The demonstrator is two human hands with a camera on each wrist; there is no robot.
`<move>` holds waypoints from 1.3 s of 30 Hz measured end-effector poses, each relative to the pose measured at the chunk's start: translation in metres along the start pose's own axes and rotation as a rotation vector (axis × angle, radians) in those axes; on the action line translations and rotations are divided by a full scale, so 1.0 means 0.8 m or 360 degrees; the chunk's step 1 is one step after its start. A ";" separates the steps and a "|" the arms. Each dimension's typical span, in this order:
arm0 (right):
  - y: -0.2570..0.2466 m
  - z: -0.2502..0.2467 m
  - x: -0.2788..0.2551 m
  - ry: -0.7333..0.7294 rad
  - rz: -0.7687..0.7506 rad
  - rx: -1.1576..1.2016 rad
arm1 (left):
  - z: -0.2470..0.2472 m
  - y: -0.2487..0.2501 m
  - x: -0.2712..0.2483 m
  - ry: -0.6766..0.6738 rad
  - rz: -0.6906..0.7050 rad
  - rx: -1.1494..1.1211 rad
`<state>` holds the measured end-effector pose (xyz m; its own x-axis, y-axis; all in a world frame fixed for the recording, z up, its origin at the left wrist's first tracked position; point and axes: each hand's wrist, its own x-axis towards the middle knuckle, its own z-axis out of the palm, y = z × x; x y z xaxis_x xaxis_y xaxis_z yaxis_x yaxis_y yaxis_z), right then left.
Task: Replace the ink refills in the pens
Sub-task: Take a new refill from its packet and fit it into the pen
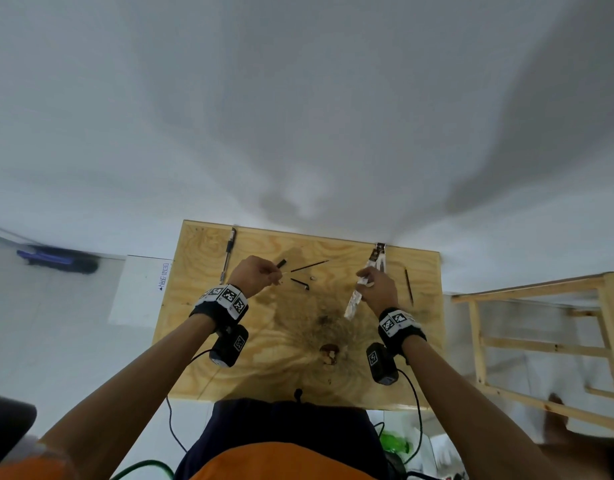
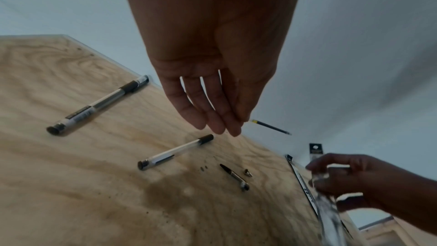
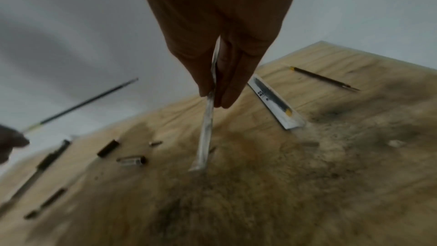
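My left hand (image 1: 260, 275) is raised over the plywood table (image 1: 229, 358) and pinches one end of a thin dark ink refill (image 2: 269, 127), which points away toward the wall. My right hand (image 1: 374, 285) grips a crumpled clear refill wrapper (image 3: 207, 128) that hangs down toward the table. Between the hands lie a clear pen barrel (image 2: 175, 151), a pen tip section (image 2: 234, 176) and a small metal tip (image 2: 247, 172). A whole pen (image 2: 97, 104) rests at the far left. A second refill packet (image 3: 274, 104) and a loose refill (image 3: 324, 78) lie to the right.
The table stands against a white wall and has a dark knot hole (image 1: 329, 353) near its front. A wooden frame (image 1: 540, 323) stands at the right. A blue and black object (image 1: 56, 259) lies on the floor to the left. Cables hang from both wrists.
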<state>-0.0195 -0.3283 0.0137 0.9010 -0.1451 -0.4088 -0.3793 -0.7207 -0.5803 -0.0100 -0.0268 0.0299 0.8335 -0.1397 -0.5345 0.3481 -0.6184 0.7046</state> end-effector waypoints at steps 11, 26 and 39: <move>0.005 0.020 0.030 -0.0289 -0.0016 -0.0299 | 0.005 0.007 0.011 0.0065 -0.0017 -0.0101; -0.005 0.016 0.044 -0.0258 -0.0079 -0.0485 | 0.020 0.007 0.023 0.0039 0.0026 -0.0195; 0.028 0.033 0.033 -0.0567 -0.0264 -0.1234 | 0.012 0.001 0.009 0.0052 0.0019 -0.0231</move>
<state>-0.0101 -0.3304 -0.0289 0.7633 0.1299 -0.6328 0.1178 -0.9911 -0.0614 -0.0080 -0.0355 0.0225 0.8507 -0.1199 -0.5118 0.3944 -0.4980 0.7723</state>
